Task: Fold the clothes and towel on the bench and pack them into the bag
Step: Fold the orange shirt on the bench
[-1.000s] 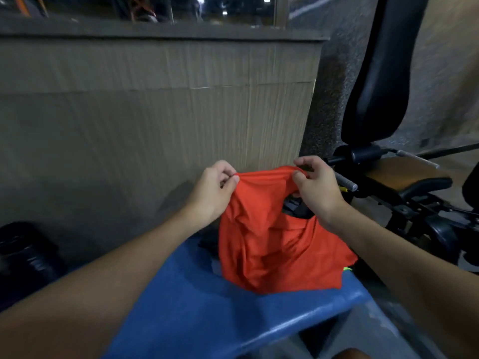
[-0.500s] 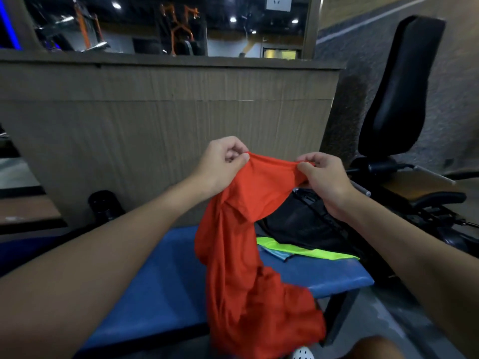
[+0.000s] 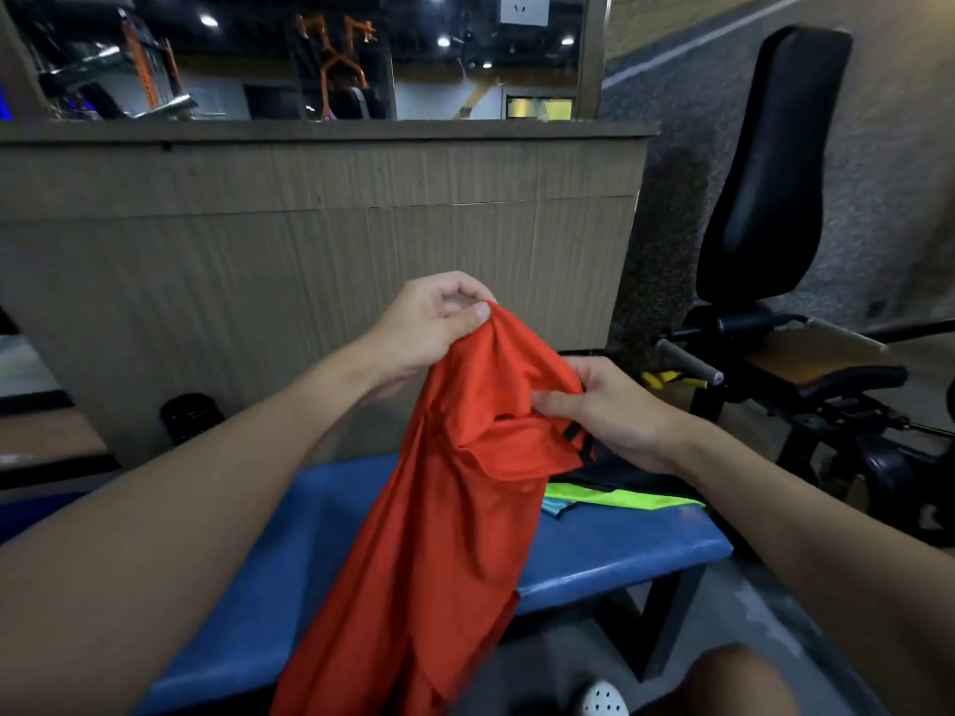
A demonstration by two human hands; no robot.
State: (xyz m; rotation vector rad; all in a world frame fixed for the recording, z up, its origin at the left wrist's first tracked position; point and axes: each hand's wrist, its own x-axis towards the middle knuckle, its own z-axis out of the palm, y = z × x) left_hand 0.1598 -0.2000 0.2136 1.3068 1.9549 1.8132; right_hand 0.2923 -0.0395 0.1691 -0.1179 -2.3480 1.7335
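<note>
An orange-red shirt (image 3: 444,519) hangs in the air over the front of the blue bench (image 3: 610,555). My left hand (image 3: 429,328) pinches its top edge between thumb and fingers. My right hand (image 3: 615,410) grips the cloth lower down, near a short sleeve with black stripes. The shirt's lower part drops past the bench's front edge. Behind my right hand, a black bag (image 3: 615,470) lies on the bench, mostly hidden. A neon yellow-green garment (image 3: 625,497) with a light blue piece (image 3: 555,508) lies beside it.
A wood-panelled half wall (image 3: 310,240) stands right behind the bench. A black gym machine (image 3: 765,188) with a padded backrest and a handle bar stands to the right. A dark round object (image 3: 188,416) sits on the floor at left. My knee and a white shoe show below.
The shirt was lifted off the bench and now hangs long. My right hand has dropped from the top edge to a lower part near the sleeve; my left hand stays at the top.
</note>
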